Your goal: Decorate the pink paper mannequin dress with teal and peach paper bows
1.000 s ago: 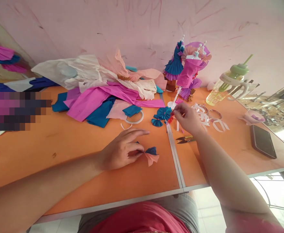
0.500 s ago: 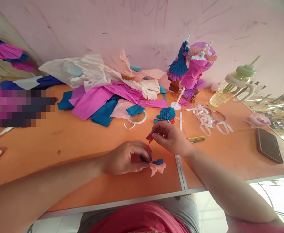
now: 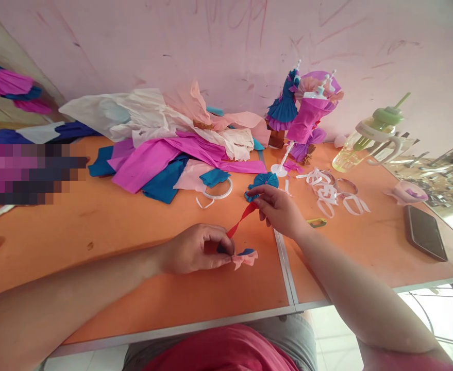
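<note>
My left hand (image 3: 201, 250) is closed, thumb and fingers pinching a small bunch of pink and blue crepe paper (image 3: 245, 259) whose frilled end sticks out to the right. From that hand a twisted red paper strip (image 3: 242, 218) runs up to my right hand (image 3: 278, 208). The right thumb and fingers pinch the strip's upper end, just in front of a pleated blue paper rosette (image 3: 267, 180) on the table. Part of the bunch is hidden inside my left fingers.
Crumpled crepe paper sheets (image 3: 145, 159) lie along the wall. Small dressed figures (image 3: 313, 113) stand at the back. A yellow cutter (image 3: 317, 222), curled white ribbon (image 3: 322, 188), a green-lidded jug (image 3: 369, 136) and a phone (image 3: 426, 232) are to the right. A metal seam (image 3: 286, 268) crosses the table.
My right hand has moved up and to the right, drawing the red strip out longer between the hands. My left hand has shifted slightly left with the paper bunch.
</note>
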A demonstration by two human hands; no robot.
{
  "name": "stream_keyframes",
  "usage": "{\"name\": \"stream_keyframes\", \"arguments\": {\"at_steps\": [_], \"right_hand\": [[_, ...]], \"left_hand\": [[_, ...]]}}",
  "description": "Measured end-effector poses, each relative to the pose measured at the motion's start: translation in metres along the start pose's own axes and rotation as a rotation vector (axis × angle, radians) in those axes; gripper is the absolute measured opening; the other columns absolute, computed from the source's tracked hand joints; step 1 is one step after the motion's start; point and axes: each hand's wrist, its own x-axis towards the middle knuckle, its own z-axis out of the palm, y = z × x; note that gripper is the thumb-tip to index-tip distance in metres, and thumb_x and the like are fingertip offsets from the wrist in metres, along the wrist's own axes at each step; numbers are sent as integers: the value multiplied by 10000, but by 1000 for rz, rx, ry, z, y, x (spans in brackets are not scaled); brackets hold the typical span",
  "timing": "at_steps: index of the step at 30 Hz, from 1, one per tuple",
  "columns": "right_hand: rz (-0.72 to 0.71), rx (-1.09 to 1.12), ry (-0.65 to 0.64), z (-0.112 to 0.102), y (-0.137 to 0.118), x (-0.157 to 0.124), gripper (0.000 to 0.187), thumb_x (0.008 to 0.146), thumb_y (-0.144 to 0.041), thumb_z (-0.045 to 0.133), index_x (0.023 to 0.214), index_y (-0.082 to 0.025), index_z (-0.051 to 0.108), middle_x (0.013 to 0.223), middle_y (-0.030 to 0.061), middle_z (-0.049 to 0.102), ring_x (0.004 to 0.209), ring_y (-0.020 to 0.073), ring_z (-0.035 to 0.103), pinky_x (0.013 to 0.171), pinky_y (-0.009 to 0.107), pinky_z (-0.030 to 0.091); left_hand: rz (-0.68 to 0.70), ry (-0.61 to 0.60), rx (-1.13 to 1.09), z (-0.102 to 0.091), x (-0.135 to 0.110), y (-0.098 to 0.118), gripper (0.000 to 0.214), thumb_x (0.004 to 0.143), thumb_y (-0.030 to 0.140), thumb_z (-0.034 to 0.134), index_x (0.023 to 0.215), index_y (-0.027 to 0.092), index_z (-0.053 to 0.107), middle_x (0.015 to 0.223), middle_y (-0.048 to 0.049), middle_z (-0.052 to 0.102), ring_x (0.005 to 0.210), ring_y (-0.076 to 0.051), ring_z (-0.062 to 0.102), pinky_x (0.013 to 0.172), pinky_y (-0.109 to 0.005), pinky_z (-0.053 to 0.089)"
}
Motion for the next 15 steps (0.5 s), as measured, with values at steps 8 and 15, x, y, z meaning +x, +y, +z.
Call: {"name": "stream_keyframes", "arguments": {"at_steps": [8,15], "right_hand": [[-59,18,99,-11,10,7,282,925,-363,484,1106,-191,613,893,48,664,727,124,607,516,197,493],[-290,-271,-408,23,-6,-13,406,959,-440,478,1244,-196,631,1091,70,720,1033,200,642,936,349,460]], "left_hand": [[-68,-53,138,-2,-1,3,249,866,399,645,857,158,709,838,-52,675,733,-142,627,661,-226,482],[153,-146,474,6,-7,1,132,877,234,585,875,211,716,869,-32,669,802,-149,619,732,-238,457]]}}
